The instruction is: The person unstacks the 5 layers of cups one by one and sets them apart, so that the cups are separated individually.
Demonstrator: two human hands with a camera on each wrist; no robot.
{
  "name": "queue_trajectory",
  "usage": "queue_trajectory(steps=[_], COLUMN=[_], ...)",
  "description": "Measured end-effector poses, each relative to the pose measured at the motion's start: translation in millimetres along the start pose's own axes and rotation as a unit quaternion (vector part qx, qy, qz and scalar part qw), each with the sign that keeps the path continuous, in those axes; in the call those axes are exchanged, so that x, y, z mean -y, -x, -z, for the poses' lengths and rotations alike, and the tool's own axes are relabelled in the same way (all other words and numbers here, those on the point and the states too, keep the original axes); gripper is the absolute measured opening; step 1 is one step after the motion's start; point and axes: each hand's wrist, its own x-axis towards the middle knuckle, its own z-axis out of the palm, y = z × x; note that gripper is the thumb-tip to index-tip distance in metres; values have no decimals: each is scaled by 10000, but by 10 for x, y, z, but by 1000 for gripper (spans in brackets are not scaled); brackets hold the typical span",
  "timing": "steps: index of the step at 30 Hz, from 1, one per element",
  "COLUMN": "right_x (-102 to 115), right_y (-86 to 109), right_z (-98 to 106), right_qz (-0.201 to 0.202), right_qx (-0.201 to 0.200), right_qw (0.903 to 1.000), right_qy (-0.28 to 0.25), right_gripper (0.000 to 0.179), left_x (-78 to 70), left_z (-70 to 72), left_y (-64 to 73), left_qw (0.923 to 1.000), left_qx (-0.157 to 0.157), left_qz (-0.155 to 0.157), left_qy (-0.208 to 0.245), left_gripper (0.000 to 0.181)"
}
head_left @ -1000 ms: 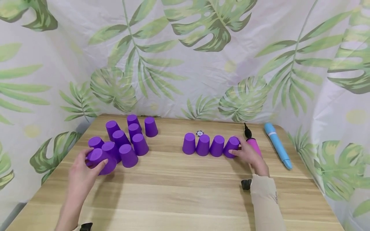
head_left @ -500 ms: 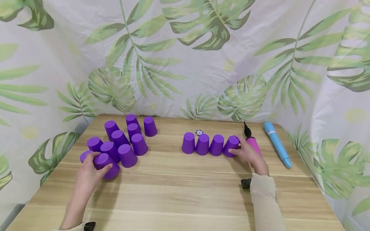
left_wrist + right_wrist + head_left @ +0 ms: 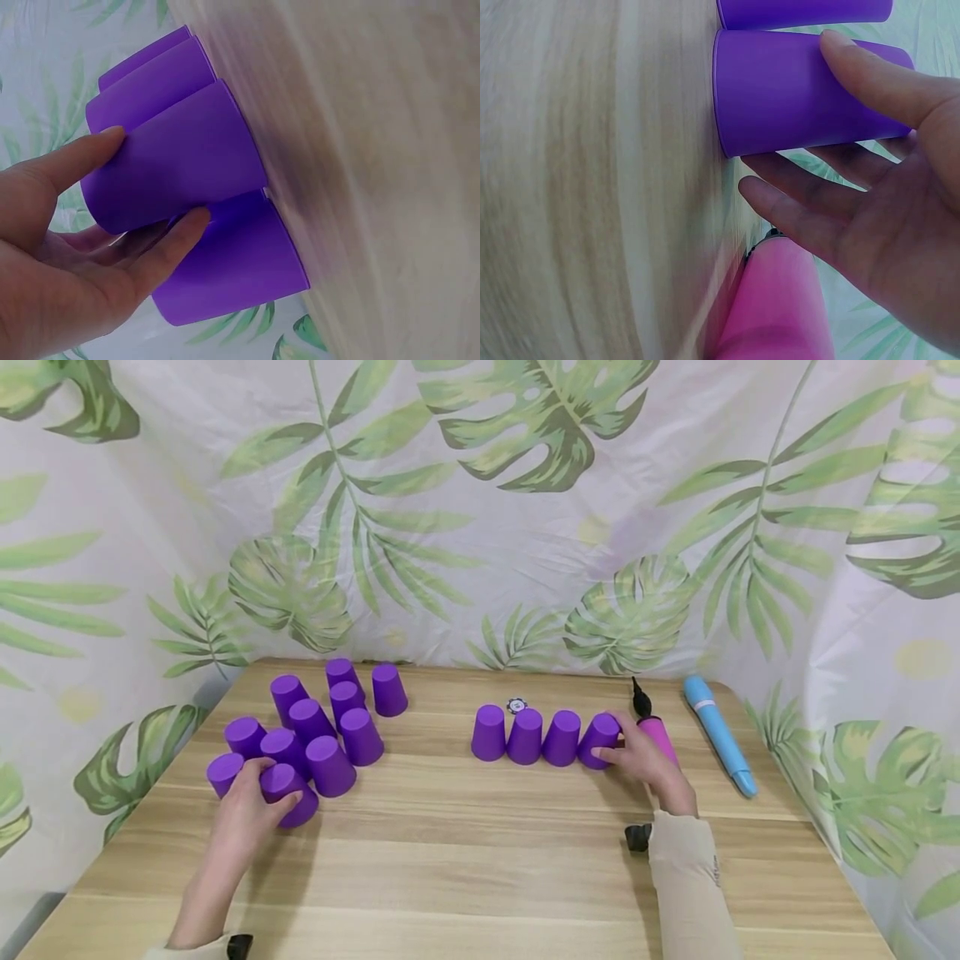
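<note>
My left hand (image 3: 243, 814) grips an upside-down purple cup (image 3: 296, 800) at the near end of the left group, thumb on one side and fingers on the other. Another purple cup (image 3: 224, 770) stands just left of that hand, partly hidden by it. In the left wrist view, a neighbouring cup (image 3: 240, 262) sits close beside the held one. At the right end of a short row of upturned cups, my right hand (image 3: 648, 764) holds the last purple cup (image 3: 597, 745). Its thumb lies along the cup's side in the right wrist view, and the rim meets the table.
Several more purple cups (image 3: 331, 767) crowd the left of the wooden table (image 3: 450, 877). A poker chip (image 3: 517, 705) lies behind the row. Beside the right hand are a pink tube with a black nozzle (image 3: 657, 739) and a light blue tube (image 3: 722, 739). A leaf-print curtain (image 3: 480, 527) hangs behind.
The left hand has shifted right and slightly nearer with its cup, uncovering more of the cup at its left. The right hand stays where it was on the row's end cup.
</note>
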Motion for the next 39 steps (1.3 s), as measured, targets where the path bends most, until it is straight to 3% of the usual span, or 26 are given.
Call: queue_trajectory(steps=[5,8,11,13,16,18,21,24,27,30,34,37,39], right_x=[-12,-22,-20,-14,-10,-12,-15,-17,-36,-40,-25,-18,-21], right_y=[3,2,-8,-16,-19,-14,1,7,4,3,6,7,7], right_z=[8,10,11,16,31,37,34,7,0,-3,1,2,8], right_qz=[-57,-112,-90,-96,-53,-72,-85,-133,-176,-193,-209,-235,-212], right_qx=[-45,-39,-10,-10,-23,-64,-42,11,23,4,2,6,-3], right_qw=[10000,9999,9999,9999,9999,9999,9999,9998,9996,9996,9997,9997,9998], right_qy=[15,64,57,-47,-86,-74,38,143,202,187,127,107,65], right_gripper=[58,59,59,58,58,58,58,60,62,62,62,62,61], left_x=[-25,-85,-242,-424,-760,-962,-1182,-1339,-1484,-1583,-1630,-1633,-1647], left_z=[11,45,112,167,199,139,-80,-364,-639,-873,-1104,-1206,-1258], left_y=[11,49,122,170,177,136,45,-43,-186,-367,-585,-693,-753], left_qw=[9997,9994,9971,9925,9811,9733,9655,9680,9723,9745,9776,9808,9814], left_qx=[200,117,-363,-821,-1383,-1482,-1145,-398,303,679,731,778,972], left_qz=[-115,-260,-518,-738,-1287,-1739,-2336,-2440,-2211,-1983,-1775,-1538,-1362], left_qy=[-102,-207,-414,-532,-408,-214,131,426,690,800,869,917,942], left_gripper=[69,74,71,64,52,47,48,55,62,68,76,79,82])
